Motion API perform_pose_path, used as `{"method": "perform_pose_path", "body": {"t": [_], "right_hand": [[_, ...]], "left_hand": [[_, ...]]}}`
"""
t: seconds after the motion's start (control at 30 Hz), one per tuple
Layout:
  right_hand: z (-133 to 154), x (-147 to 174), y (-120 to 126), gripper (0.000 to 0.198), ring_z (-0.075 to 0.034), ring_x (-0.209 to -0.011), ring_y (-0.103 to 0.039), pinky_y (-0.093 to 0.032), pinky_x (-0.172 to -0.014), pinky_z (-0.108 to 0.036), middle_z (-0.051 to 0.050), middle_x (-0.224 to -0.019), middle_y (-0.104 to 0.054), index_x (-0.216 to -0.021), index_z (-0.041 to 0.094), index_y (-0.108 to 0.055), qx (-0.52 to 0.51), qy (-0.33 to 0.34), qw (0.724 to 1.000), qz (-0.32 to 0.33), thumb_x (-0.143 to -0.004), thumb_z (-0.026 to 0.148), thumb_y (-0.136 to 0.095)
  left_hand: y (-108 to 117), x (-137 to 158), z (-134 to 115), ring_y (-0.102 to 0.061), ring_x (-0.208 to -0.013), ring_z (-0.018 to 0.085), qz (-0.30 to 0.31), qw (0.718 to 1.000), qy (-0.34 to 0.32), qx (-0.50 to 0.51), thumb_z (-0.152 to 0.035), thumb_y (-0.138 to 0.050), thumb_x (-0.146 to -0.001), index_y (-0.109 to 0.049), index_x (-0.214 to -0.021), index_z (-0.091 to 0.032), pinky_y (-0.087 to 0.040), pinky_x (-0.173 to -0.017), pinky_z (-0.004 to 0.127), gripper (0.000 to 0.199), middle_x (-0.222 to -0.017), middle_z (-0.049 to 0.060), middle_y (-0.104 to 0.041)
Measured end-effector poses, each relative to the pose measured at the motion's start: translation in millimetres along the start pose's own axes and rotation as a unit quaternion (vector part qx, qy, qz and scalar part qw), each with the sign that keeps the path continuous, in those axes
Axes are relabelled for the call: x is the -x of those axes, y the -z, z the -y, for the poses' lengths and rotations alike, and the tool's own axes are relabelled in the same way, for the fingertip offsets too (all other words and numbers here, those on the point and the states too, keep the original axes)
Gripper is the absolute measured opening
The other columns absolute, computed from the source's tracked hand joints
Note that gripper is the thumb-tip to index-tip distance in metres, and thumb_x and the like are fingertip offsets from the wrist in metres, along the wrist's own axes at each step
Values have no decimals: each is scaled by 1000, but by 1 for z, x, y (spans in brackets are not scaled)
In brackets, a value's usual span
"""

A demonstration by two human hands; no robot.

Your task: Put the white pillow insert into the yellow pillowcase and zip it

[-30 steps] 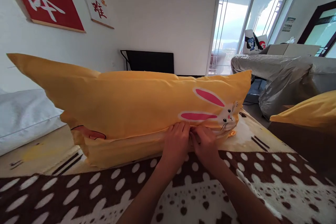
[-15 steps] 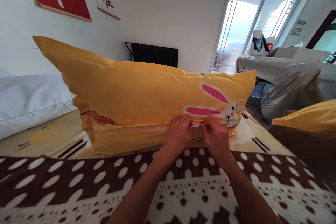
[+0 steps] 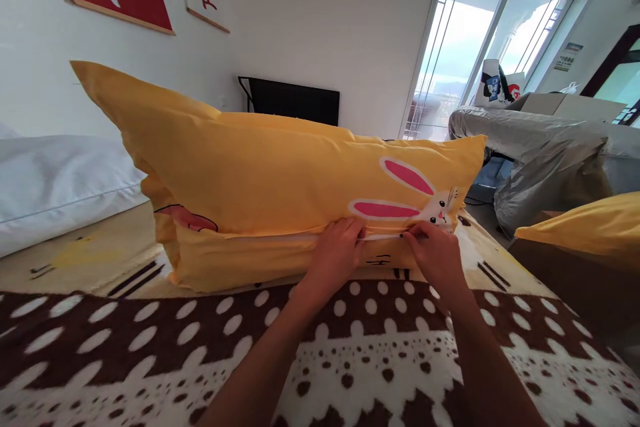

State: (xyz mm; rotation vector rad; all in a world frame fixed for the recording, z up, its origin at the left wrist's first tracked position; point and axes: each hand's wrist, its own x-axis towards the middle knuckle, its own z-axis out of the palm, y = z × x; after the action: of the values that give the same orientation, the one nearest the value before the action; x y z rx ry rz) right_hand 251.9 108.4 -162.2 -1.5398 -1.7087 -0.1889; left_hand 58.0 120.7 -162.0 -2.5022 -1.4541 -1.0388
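A stuffed yellow pillow (image 3: 260, 170) with a printed white rabbit stands on its long side, its seam facing me. Along that seam runs a white zipper (image 3: 383, 237). My left hand (image 3: 339, 248) is closed on the pillowcase edge beside the zipper, left of the rabbit's ears. Further right, my right hand (image 3: 436, 252) pinches the small dark zipper pull, just below the rabbit's face. The fingertips of both hands partly cover what they grip.
Under the pillow lies a brown and cream patterned blanket (image 3: 340, 333). A white pillow (image 3: 65, 183) is at the left, and another yellow pillow (image 3: 595, 223) at the right edge. Plastic-covered furniture (image 3: 545, 147) stands behind, near the glass sliding door (image 3: 480, 33).
My right hand has slid to the right along the seam with the zipper pull, and a longer stretch of white zipper shows between my hands. My left hand has stayed nearly in place.
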Motion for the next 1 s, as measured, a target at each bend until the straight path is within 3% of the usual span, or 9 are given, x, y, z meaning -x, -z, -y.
{"method": "perform_pose_path", "body": {"t": [0.37,0.6,0.7,0.87,1.0], "right_hand": [[-7,-2,8,22,-18,-63,-61,-38,-62,-28,-2,-66,-67,-66,21,-61,-22,6,999,26,-79,35,-52],[10,9,-1,15,-17,-56,-55,-25,-53,-28,-4,-61,-62,-71,19,-54,131,69,988,39,-84,22,-47],[13,10,-1,15,-17,-55,-53,-22,-53,-28,-3,-58,-60,-73,20,-53,151,75,985,27,-85,21,-45],[3,5,12,17,-16,-57,-52,-26,-57,-28,-2,-62,-62,-71,21,-57,149,57,987,17,-85,23,-47],[-14,-2,21,14,-20,-76,-58,-33,-64,-29,-5,-77,-66,-67,20,-60,116,27,993,4,-80,22,-53]], "left_hand": [[1,0,3,-52,-77,17,-2,1000,2,18,-10,-48,-81,-51,-79,-17,-39,-72,31,8,-80,3,-59],[3,3,3,-49,-72,15,-23,999,0,37,-12,-48,-80,-50,-77,-17,-38,-70,29,6,-75,1,-57],[3,4,2,-48,-72,15,-25,999,3,47,-11,-48,-80,-49,-77,-17,-38,-69,29,7,-75,1,-55],[0,5,-1,-47,-85,19,-88,996,-16,-2,-15,-47,-84,-54,-78,-16,-39,-77,33,9,-86,6,-56],[-3,7,-4,-46,-96,23,-135,989,-16,-65,-17,-49,-85,-59,-83,-17,-35,-82,38,10,-105,8,-58]]}}
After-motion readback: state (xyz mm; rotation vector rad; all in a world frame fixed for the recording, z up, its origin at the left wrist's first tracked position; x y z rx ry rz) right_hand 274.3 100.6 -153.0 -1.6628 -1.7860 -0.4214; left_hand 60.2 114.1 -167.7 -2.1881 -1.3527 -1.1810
